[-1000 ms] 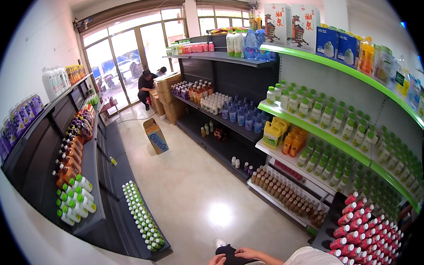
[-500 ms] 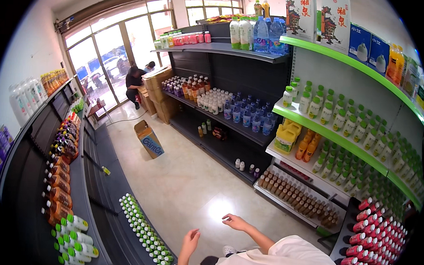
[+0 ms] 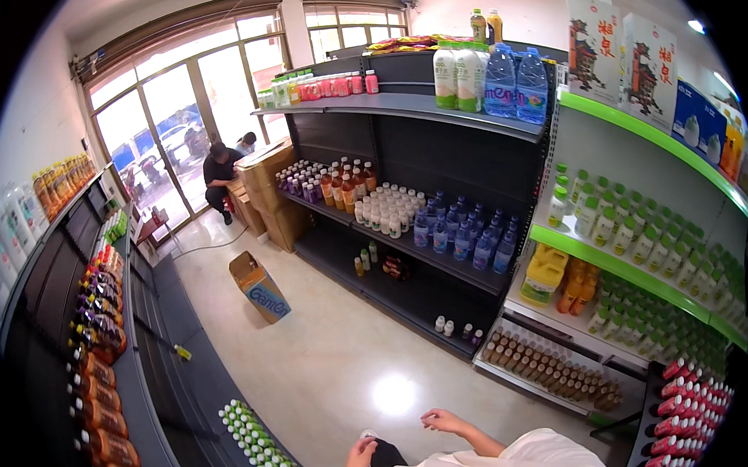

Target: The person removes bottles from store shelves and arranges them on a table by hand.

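My left hand [image 3: 362, 460] is low in the picture over the floor, its fingers loosely bent and nothing seen in them. To its right, my right hand [image 3: 447, 422] is held out in front of my body, fingers relaxed and slightly apart, holding nothing. Neither hand touches any goods. The white-and-green bottles [image 3: 256, 445] standing in rows on the low left shelf are nearest to my left hand. Ahead on the floor, well beyond both hands, stands an open cardboard carton [image 3: 267, 300] with a blue printed side.
Dark shelving [image 3: 443, 174] ahead carries blue-capped water bottles [image 3: 466, 237]. White-and-green shelves [image 3: 640, 266] at the right hold green-capped bottles. Red bottles [image 3: 687, 418] fill a rack at lower right; orange-brown bottles [image 3: 104, 401] line the left shelf. Cartons [image 3: 267, 187] and a seated person [image 3: 219, 177] are farther off.
The view has shifted forward and to the left. Both hands now appear lower and farther right in the picture, still empty. The carton and the ahead shelving look closer.
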A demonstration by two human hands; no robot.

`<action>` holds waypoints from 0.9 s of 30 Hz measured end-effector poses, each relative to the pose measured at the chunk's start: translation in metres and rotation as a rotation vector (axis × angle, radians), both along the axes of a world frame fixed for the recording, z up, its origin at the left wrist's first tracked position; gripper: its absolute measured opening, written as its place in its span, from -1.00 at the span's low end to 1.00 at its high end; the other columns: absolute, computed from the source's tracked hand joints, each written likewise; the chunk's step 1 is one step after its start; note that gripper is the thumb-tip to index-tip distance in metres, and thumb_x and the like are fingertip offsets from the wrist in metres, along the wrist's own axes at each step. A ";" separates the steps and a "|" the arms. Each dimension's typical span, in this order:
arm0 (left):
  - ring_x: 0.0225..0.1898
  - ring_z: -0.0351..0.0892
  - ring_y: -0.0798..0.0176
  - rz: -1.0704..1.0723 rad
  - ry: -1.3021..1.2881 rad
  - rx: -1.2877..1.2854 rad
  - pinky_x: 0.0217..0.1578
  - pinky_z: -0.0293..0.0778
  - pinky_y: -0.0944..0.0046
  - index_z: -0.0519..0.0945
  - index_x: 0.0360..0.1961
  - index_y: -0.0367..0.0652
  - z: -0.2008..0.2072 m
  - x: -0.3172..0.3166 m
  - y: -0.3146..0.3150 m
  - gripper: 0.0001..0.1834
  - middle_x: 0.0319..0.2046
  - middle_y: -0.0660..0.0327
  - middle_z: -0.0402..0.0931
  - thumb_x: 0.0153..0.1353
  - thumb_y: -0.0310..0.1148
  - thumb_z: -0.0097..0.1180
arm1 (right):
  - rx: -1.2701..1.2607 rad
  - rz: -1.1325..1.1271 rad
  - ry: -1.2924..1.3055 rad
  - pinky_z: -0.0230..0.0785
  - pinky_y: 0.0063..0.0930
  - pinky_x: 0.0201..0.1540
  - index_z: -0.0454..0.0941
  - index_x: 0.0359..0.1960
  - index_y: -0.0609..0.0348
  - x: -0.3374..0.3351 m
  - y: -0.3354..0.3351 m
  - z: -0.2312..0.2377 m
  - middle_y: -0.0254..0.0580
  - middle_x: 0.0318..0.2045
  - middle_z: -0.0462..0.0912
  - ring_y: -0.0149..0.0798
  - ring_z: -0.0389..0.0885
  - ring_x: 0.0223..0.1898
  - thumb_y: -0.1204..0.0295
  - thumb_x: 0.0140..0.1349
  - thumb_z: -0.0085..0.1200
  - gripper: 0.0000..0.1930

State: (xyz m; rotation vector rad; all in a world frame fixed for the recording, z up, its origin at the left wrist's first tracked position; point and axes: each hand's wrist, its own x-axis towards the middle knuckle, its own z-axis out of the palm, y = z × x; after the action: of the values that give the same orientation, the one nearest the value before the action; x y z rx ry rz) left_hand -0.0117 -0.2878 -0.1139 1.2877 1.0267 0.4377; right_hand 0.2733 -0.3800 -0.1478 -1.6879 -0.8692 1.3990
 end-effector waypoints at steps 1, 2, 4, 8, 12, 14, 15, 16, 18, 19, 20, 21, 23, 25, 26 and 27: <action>-0.27 0.54 0.38 0.013 -0.004 0.086 -0.27 0.42 0.42 0.51 -0.01 -0.24 0.006 0.004 0.023 -0.66 -0.24 0.17 0.60 0.27 -0.27 0.01 | -0.006 -0.012 -0.004 0.44 -0.51 -0.27 0.53 -0.09 0.13 -0.002 0.022 0.018 -0.22 -0.30 0.65 -0.39 0.58 -0.30 0.20 0.19 0.10 -0.66; -0.26 0.54 0.33 0.044 0.065 0.076 -0.20 0.44 0.36 0.52 -0.03 -0.27 0.014 0.003 0.055 -0.68 -0.27 0.15 0.61 0.24 -0.33 0.06 | -0.006 -0.001 0.019 0.42 -0.53 -0.27 0.52 -0.07 0.14 -0.011 0.051 0.034 -0.22 -0.29 0.64 -0.40 0.58 -0.27 0.20 0.22 0.07 -0.66; -0.22 0.54 0.30 0.024 0.043 0.201 -0.16 0.43 0.36 0.51 -0.04 -0.30 0.025 0.005 0.112 -0.67 -0.25 0.11 0.60 0.24 -0.32 0.05 | 0.083 0.049 0.002 0.40 -0.55 -0.31 0.51 -0.08 0.14 -0.019 0.102 0.067 -0.25 -0.34 0.63 -0.42 0.58 -0.30 0.19 0.24 0.05 -0.67; -0.18 0.53 0.31 0.060 -0.053 0.229 -0.13 0.41 0.37 0.50 -0.05 -0.33 0.086 0.009 0.213 -0.66 -0.22 0.05 0.59 0.25 -0.31 0.04 | 0.246 0.328 0.064 0.33 -0.57 -0.34 0.48 -0.09 0.14 -0.051 0.197 0.236 -0.37 -0.45 0.53 -0.51 0.45 -0.42 0.24 0.24 0.05 -0.70; -0.18 0.53 0.31 0.116 0.010 0.194 -0.13 0.41 0.36 0.49 -0.05 -0.32 0.097 0.009 0.272 -0.68 -0.20 0.03 0.58 0.25 -0.33 0.01 | 0.593 0.790 0.384 0.31 -0.53 -0.20 0.46 -0.13 0.17 -0.066 0.216 0.360 -0.34 -0.32 0.49 -0.46 0.42 -0.29 0.33 0.19 0.11 -0.73; -0.21 0.54 0.31 0.125 -0.019 0.149 -0.15 0.42 0.36 0.50 -0.06 -0.30 0.096 0.013 0.294 -0.69 -0.22 0.08 0.59 0.26 -0.33 0.01 | 0.566 1.164 0.605 0.23 -0.35 -0.01 0.37 -0.01 0.28 -0.080 0.219 0.402 -0.15 -0.11 0.40 -0.22 0.35 -0.05 0.22 0.06 0.22 -0.47; -0.21 0.54 0.31 0.114 -0.008 0.154 -0.15 0.42 0.36 0.50 -0.06 -0.30 0.097 0.020 0.306 -0.69 -0.22 0.08 0.59 0.26 -0.33 0.01 | 0.428 1.379 0.818 0.14 -0.19 0.16 0.28 0.12 0.37 -0.086 0.233 0.409 0.04 0.09 0.34 -0.01 0.28 0.15 0.10 -0.08 0.34 -0.19; -0.21 0.54 0.32 0.056 -0.026 0.089 -0.16 0.42 0.37 0.51 -0.06 -0.29 0.097 0.033 0.310 -0.69 -0.23 0.10 0.60 0.26 -0.32 0.01 | 0.447 1.352 0.818 0.14 -0.19 0.16 0.28 0.12 0.37 -0.091 0.246 0.410 0.04 0.09 0.34 -0.01 0.28 0.15 0.10 -0.08 0.34 -0.19; -0.22 0.53 0.33 -0.088 -0.086 0.053 -0.16 0.42 0.37 0.51 -0.04 -0.28 0.083 0.060 0.332 -0.69 -0.23 0.15 0.60 0.27 -0.31 0.00 | 0.813 1.443 0.662 0.17 -0.18 0.04 0.33 -0.01 0.35 -0.098 0.285 0.407 0.00 -0.07 0.37 -0.04 0.32 -0.01 0.14 -0.03 0.31 -0.34; -0.22 0.53 0.34 -0.169 -0.132 0.073 -0.16 0.41 0.38 0.51 -0.03 -0.27 0.063 0.074 0.344 -0.68 -0.23 0.16 0.60 0.28 -0.30 -0.01 | 0.832 1.448 0.642 0.17 -0.18 0.04 0.33 -0.01 0.35 -0.094 0.306 0.406 0.00 -0.07 0.37 -0.04 0.32 -0.01 0.14 -0.03 0.31 -0.34; -0.22 0.53 0.34 -0.197 -0.098 0.049 -0.17 0.41 0.38 0.50 -0.02 -0.25 0.055 0.089 0.351 -0.68 -0.23 0.17 0.60 0.28 -0.30 -0.01 | 0.839 1.484 0.622 0.16 -0.18 0.03 0.32 -0.01 0.36 -0.087 0.323 0.403 0.02 -0.07 0.37 -0.02 0.32 -0.02 0.16 0.00 0.29 -0.36; -0.22 0.53 0.35 -0.221 -0.063 0.024 -0.17 0.40 0.38 0.50 -0.01 -0.24 0.054 0.102 0.358 -0.68 -0.23 0.17 0.60 0.28 -0.30 -0.02 | 0.843 1.522 0.606 0.16 -0.18 0.01 0.31 -0.01 0.37 -0.080 0.338 0.398 0.04 -0.08 0.37 -0.01 0.32 -0.03 0.18 0.02 0.28 -0.37; -0.21 0.52 0.37 -0.299 -0.070 -0.041 -0.17 0.38 0.41 0.50 0.01 -0.19 0.062 0.123 0.376 -0.68 -0.22 0.22 0.60 0.28 -0.29 -0.01 | 0.861 1.489 0.660 0.17 -0.15 0.01 0.35 -0.05 0.40 -0.068 0.362 0.387 0.07 -0.07 0.36 0.01 0.32 -0.03 0.18 0.06 0.24 -0.42; -0.13 0.51 0.35 -0.366 -0.037 -0.083 -0.11 0.37 0.39 0.48 0.04 -0.16 0.056 0.144 0.410 -0.66 -0.15 0.21 0.58 0.29 -0.26 -0.03 | 0.832 1.409 0.777 0.19 -0.12 -0.01 0.40 -0.10 0.42 -0.048 0.396 0.384 0.09 -0.08 0.37 0.03 0.31 -0.03 0.16 0.06 0.23 -0.45; -0.05 0.50 0.32 -0.440 -0.007 -0.143 -0.06 0.35 0.37 0.45 0.07 -0.13 0.054 0.156 0.431 -0.64 -0.09 0.20 0.55 0.31 -0.24 -0.05 | 0.873 1.325 0.782 0.23 -0.14 -0.09 0.44 -0.21 0.40 -0.039 0.410 0.386 0.08 -0.18 0.41 0.04 0.37 -0.11 0.15 0.14 0.16 -0.54; -0.05 0.48 0.34 -0.473 0.047 -0.148 -0.05 0.36 0.38 0.45 0.08 -0.15 0.059 0.172 0.450 -0.64 -0.09 0.20 0.55 0.31 -0.25 -0.06 | 0.875 1.317 0.767 0.23 -0.14 -0.09 0.44 -0.21 0.40 -0.025 0.426 0.387 0.08 -0.18 0.41 0.04 0.37 -0.11 0.15 0.14 0.16 -0.54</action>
State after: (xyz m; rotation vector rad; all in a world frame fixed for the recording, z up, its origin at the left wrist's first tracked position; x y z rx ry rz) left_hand 0.1603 0.1622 -0.0554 1.3594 0.7437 -0.0296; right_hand 0.2485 0.0458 0.2390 0.2791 -1.8122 1.7606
